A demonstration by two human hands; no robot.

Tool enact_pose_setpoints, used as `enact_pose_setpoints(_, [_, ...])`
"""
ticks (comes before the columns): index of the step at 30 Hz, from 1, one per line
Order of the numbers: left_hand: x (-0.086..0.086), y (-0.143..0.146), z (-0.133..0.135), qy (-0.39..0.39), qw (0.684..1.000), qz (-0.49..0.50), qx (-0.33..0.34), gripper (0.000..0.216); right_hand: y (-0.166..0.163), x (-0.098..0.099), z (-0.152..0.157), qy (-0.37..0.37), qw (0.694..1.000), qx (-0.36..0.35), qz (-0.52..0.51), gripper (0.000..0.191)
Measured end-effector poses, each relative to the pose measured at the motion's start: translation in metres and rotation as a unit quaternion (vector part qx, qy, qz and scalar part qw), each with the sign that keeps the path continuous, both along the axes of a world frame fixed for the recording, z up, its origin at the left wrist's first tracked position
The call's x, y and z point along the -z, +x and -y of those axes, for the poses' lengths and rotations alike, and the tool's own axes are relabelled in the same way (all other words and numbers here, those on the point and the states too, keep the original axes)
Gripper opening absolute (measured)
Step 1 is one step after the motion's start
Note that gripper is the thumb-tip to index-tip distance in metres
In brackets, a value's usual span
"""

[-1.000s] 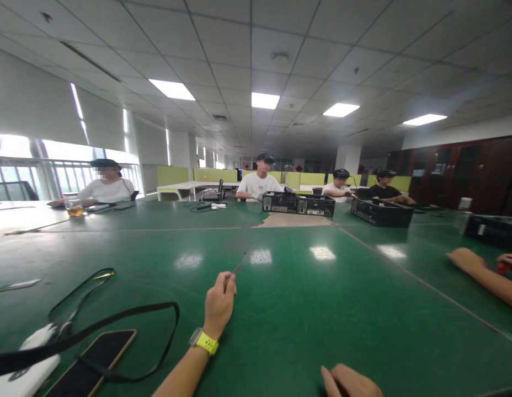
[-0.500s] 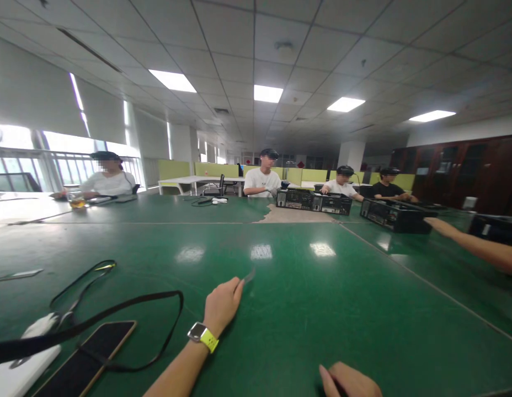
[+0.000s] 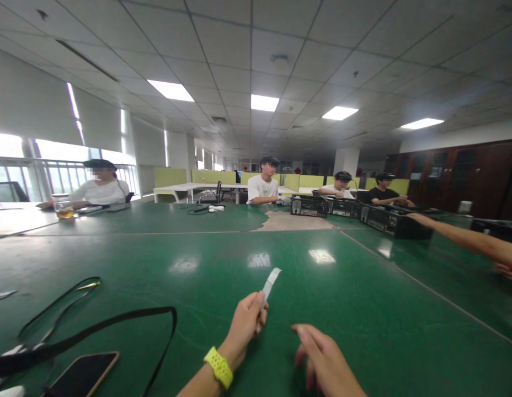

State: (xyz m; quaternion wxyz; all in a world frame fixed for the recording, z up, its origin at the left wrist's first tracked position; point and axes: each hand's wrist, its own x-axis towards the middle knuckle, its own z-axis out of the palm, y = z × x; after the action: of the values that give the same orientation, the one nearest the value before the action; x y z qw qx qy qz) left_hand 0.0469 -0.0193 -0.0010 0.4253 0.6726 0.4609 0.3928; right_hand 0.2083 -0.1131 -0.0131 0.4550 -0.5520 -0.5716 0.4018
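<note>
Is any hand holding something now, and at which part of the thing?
The left hand pinches a thin pale strip by its lower end. The right hand holds nothing.

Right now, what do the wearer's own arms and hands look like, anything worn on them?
Both are bare: no gloves, no sleeves in view. The left hand has a watch on a bright yellow-green perforated band at the wrist. The right hand shows nothing worn; its wrist is cut off by the frame edge.
</note>
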Motion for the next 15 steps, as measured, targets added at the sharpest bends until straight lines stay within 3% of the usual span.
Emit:
enact_pose_setpoints(2, [0.005, 0.019, 0.01, -0.037, 0.995, 0.058, 0.074, 0.055, -0.019, -0.015, -0.028, -0.079, 0.994, -0.041, -0.068, 0.062])
enact_pose_setpoints(5, [0.006, 0.021, 0.016, 0.004, 0.989, -0.06, 0.134, 0.051, -0.027, -0.013, -0.063, -0.144, 0.984, -0.078, -0.062, 0.053])
enact_pose_setpoints(8, [0.005, -0.006, 0.008, 0.09, 0.959, -0.25, 0.094, 0.043, -0.007, -0.003, -0.089, -0.163, 0.982, -0.085, 0.05, 0.044])
enact_pose_setpoints(10, [0.007, -0.025, -0.002, 0.108, 0.941, -0.315, 0.061, 0.042, 0.015, -0.009, -0.101, -0.157, 0.979, -0.057, 0.117, 0.038])
enact_pose_setpoints(12, [0.01, -0.038, -0.008, 0.095, 0.937, -0.33, 0.061, 0.043, 0.036, -0.032, -0.11, -0.179, 0.972, -0.047, 0.145, 0.029])
enact_pose_setpoints(15, [0.012, -0.041, -0.009, 0.087, 0.935, -0.337, 0.068, 0.044, 0.059, -0.091, -0.124, -0.205, 0.961, -0.062, 0.175, 0.025])
